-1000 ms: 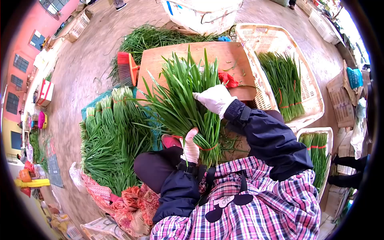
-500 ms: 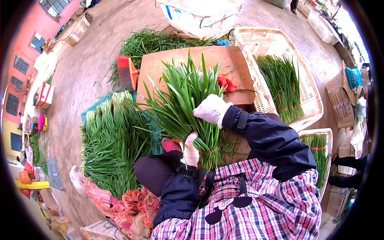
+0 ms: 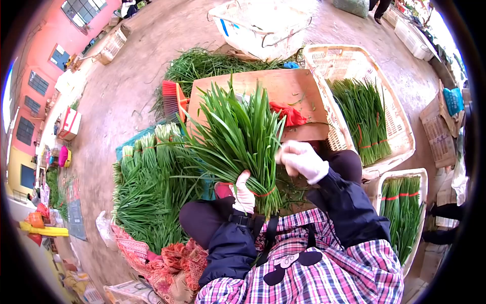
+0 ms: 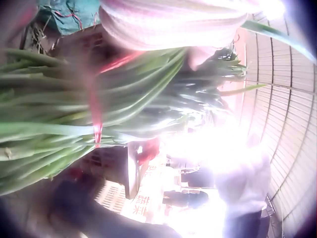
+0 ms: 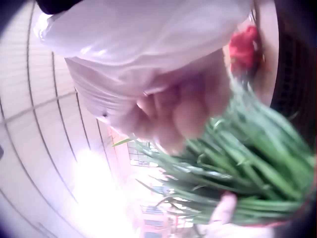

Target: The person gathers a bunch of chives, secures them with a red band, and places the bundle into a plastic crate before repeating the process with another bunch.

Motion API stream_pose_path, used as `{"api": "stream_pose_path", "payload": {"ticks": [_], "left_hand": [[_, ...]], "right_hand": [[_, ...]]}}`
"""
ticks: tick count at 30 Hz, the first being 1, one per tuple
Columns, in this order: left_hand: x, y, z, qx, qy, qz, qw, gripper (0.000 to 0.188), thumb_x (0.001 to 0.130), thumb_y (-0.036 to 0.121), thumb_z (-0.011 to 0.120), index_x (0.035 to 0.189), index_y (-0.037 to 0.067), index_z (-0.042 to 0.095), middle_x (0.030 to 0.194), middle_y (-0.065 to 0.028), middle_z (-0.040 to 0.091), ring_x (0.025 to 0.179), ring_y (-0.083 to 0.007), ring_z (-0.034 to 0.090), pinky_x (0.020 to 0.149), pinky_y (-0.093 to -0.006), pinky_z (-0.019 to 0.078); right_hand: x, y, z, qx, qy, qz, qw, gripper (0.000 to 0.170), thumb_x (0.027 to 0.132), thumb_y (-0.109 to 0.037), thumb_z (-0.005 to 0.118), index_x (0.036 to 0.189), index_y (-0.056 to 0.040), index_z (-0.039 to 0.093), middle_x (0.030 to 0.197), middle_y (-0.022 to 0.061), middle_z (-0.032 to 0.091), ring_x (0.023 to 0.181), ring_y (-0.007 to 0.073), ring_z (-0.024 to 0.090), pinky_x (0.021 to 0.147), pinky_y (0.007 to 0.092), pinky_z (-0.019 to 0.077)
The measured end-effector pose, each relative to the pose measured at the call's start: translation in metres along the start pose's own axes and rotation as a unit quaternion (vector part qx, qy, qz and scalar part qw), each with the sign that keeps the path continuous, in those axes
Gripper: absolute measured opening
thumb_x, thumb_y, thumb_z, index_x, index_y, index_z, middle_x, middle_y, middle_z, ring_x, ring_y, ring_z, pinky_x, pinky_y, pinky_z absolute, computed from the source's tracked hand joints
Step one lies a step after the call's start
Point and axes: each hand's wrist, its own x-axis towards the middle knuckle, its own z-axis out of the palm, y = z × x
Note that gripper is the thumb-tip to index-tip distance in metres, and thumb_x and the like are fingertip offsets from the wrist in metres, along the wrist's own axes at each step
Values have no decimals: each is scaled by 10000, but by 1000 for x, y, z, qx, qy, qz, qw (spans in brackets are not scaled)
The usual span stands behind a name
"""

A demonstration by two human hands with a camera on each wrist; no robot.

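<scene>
A thick bunch of green garlic chives point(image 3: 235, 134) stands in front of the lap, leaf tips pointing away. My gloved left hand point(image 3: 244, 193) grips its lower part, thumb up along the leaves. Below the thumb a red band point(image 3: 266, 193) circles the stems; the left wrist view also shows this band point(image 4: 95, 111) around the bunch. My right hand point(image 3: 304, 161), in a white glove with bare fingertips, is just right of the leaves. Its fingers point(image 5: 185, 116) are curled and blurred in the right wrist view, with nothing visible in them.
A wooden board point(image 3: 283, 83) with a red cloth scrap point(image 3: 289, 114) lies ahead. Tied chive bundles point(image 3: 152, 190) are piled at left near a red broom point(image 3: 172, 101). Crates with banded chives point(image 3: 362, 121) stand at right; a white basket point(image 3: 263, 30) is at the back.
The right hand has moved off the leaves, to the right and slightly down, and its fingers have curled. The left hand keeps its grip on the chives. The head view has shifted a little.
</scene>
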Motion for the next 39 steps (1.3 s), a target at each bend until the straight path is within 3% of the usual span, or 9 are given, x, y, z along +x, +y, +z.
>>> {"api": "stream_pose_path", "payload": {"ticks": [1,2,3,6,9,13,20,33,39], "left_hand": [[-3,3,2,-2,21,-4,1000,399,819,72,615,1212,6,587,1135,-90,653,992,-242,653,894,-385,541],[-9,9,16,3,19,-1,1000,414,840,86,620,1247,24,569,1161,-90,644,998,-244,649,893,-391,541],[-12,6,16,16,12,1,1000,422,863,125,614,1269,29,552,1185,-90,631,1023,-240,638,913,-391,530],[-23,-1,34,75,25,53,995,457,901,184,625,1322,46,510,1228,-89,606,1076,-239,614,931,-397,521],[-20,-29,19,135,23,142,980,482,884,177,676,1320,49,515,1225,-78,602,1056,-220,611,906,-364,519],[-33,-29,27,220,29,169,960,489,874,202,704,1309,62,529,1199,-65,604,1030,-205,604,909,-360,505],[-51,-28,53,150,114,36,981,434,863,287,719,1216,86,566,1130,-45,612,975,-213,604,830,-391,520],[-39,-23,79,183,86,28,979,423,894,254,674,1249,54,559,1165,-82,619,1007,-245,623,885,-421,524],[-28,-13,96,162,48,45,985,361,873,155,675,1209,42,604,1155,-86,643,1000,-251,648,882,-427,538]], "right_hand": [[-13,5,-4,-99,-40,31,994,248,894,-216,625,1071,-41,628,639,22,597,518,91,560,520,281,457],[-21,21,-10,-302,6,-74,950,448,857,-286,682,1232,-57,596,728,48,667,611,149,636,603,341,509],[-29,33,-4,-300,82,-90,946,705,800,-257,746,1407,-55,450,1097,143,676,972,238,667,857,366,515],[-8,64,15,-17,131,-111,985,1084,695,-141,821,1522,-2,134,1583,210,167,1461,305,198,1182,352,190],[9,46,48,71,194,-246,947,1036,675,-129,803,1505,11,198,1505,224,316,1401,296,312,1154,356,245],[33,67,56,156,269,-224,924,895,726,-37,690,1500,-19,243,1413,156,449,1277,230,449,1071,311,351],[30,99,41,340,264,-145,891,602,770,80,541,1353,-33,446,1210,54,584,1053,159,557,935,286,434],[30,97,28,334,288,-115,890,642,772,45,582,1382,-40,399,1196,75,583,1049,179,561,939,308,436],[19,84,6,267,378,-177,869,891,787,-50,700,1527,-38,205,1542,151,309,1396,265,320,1144,366,237]]}}
